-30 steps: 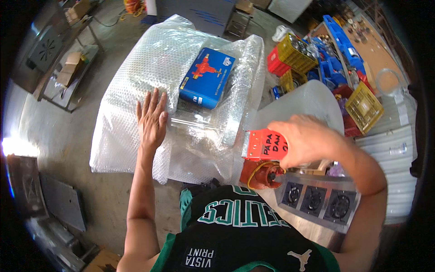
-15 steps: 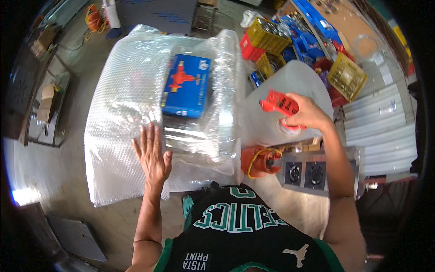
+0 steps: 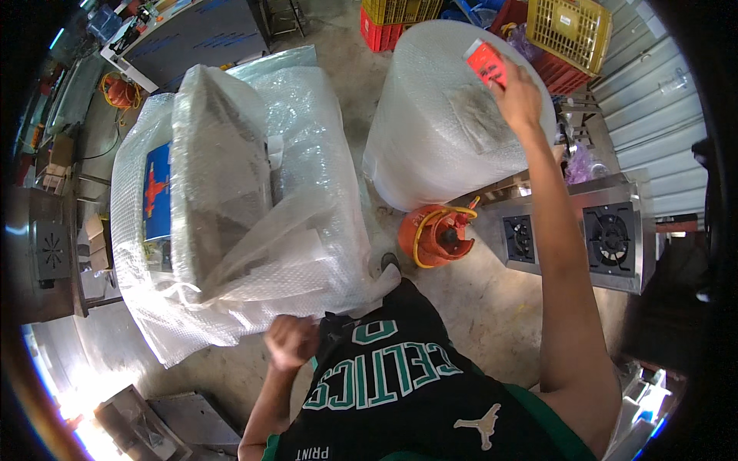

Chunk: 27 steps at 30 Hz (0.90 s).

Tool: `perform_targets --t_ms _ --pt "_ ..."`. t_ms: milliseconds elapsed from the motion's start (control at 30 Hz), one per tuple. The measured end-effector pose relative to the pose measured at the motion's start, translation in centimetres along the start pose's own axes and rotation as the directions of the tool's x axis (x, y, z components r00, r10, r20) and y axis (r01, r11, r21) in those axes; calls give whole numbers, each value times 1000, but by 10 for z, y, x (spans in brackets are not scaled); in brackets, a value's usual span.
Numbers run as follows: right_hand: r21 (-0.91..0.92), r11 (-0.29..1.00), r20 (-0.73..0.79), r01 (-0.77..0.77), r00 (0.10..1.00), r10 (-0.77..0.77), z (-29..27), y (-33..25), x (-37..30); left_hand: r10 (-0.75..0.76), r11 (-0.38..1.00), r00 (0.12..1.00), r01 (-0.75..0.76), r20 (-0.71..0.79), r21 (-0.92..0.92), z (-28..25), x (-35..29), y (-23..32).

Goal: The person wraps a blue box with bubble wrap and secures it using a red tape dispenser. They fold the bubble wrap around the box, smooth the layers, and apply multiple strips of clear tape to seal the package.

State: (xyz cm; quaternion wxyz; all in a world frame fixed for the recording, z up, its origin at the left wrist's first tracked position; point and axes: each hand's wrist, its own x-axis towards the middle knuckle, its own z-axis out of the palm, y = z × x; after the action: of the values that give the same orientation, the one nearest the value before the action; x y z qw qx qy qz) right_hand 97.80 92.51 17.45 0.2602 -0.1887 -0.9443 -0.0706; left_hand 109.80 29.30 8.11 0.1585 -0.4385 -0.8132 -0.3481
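Observation:
My right hand point(image 3: 520, 98) grips a red tape dispenser point(image 3: 487, 64) and holds it over the top of a large bubble wrap roll point(image 3: 430, 115). Motion blurs my left hand point(image 3: 292, 341) at the near edge of a bubble-wrapped bundle point(image 3: 307, 177); its fingers look curled, but I cannot tell whether they hold anything. A grey block under clear wrap point(image 3: 223, 177) rises from the bundle, its wrap bunched at the near end. Partly hidden behind this block is a blue box point(image 3: 158, 192) with a red picture on it.
An orange gas cylinder point(image 3: 430, 234) stands close on my right, beside a steel two-burner stove point(image 3: 569, 242). Yellow crates point(image 3: 569, 34) and a red crate point(image 3: 377, 34) are beyond the roll. A metal bench point(image 3: 77, 253) lines the left.
My left hand has come off the top of the wrap, back toward my body. My right hand has moved farther away with the tape dispenser. The view has shifted, and the wrapped block appears raised.

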Motion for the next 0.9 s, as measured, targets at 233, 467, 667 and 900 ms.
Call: perform_targets --t_ms 233,467,667,900 --pt "-43 998 46 -46 998 48 58 19 -48 -101 973 586 -112 804 203 201 -45 21" --pt "538 842 -223 35 969 102 12 -42 -181 -53 840 398 -479 916 257 277 -105 -9" --pt "649 407 598 -643 762 248 71 -103 -405 72 994 436 -101 897 -31 229 -50 -16" --pt "200 82 966 -976 211 153 178 -105 -530 -447 881 770 466 456 77 80 7 41"
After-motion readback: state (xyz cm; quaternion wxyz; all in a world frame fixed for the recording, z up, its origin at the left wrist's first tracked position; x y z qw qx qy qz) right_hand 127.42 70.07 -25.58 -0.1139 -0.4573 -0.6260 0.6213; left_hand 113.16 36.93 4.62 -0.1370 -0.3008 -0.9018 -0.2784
